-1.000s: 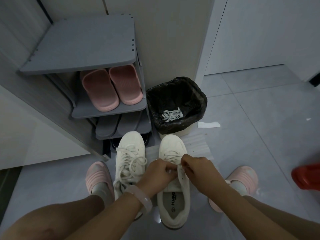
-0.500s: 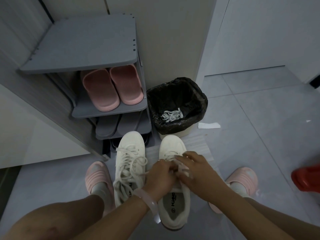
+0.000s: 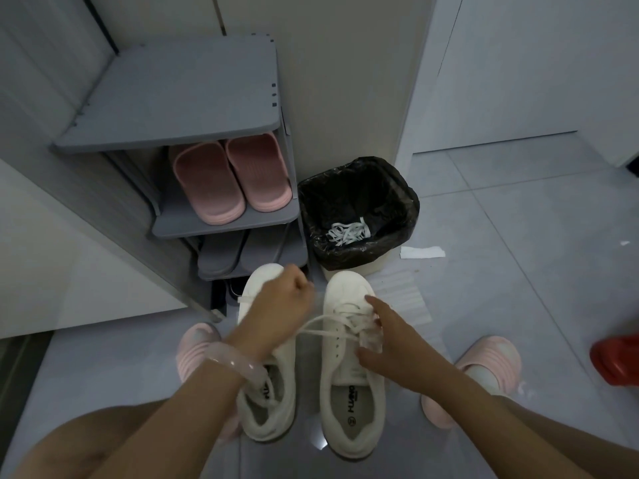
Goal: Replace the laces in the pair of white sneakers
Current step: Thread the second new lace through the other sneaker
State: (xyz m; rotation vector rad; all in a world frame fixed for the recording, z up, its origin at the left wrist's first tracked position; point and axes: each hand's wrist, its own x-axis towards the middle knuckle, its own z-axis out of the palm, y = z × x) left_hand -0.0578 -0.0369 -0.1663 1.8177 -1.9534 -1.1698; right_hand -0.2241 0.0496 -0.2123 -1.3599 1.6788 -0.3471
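Two white sneakers stand side by side on the floor, toes pointing away from me. My left hand point(image 3: 281, 307) hovers over the left sneaker point(image 3: 268, 392) and grips the end of a white lace point(image 3: 323, 326) pulled taut from the right sneaker point(image 3: 351, 378). My right hand point(image 3: 389, 347) rests on the right sneaker's lacing, index finger stretched toward the toe and thumb against the shoe's side. The left sneaker's laces are mostly hidden under my left arm.
A bin with a black bag point(image 3: 358, 209) stands just beyond the shoes, old white laces point(image 3: 347, 231) lying inside. A grey shoe rack point(image 3: 221, 216) with pink slippers point(image 3: 231, 179) is at the left. My feet wear pink slippers point(image 3: 484, 368). A red object point(image 3: 617, 361) sits at the right edge.
My left hand has moved up and left from the right sneaker, drawing a lace out taut. My right hand has opened and now presses on the lacing.
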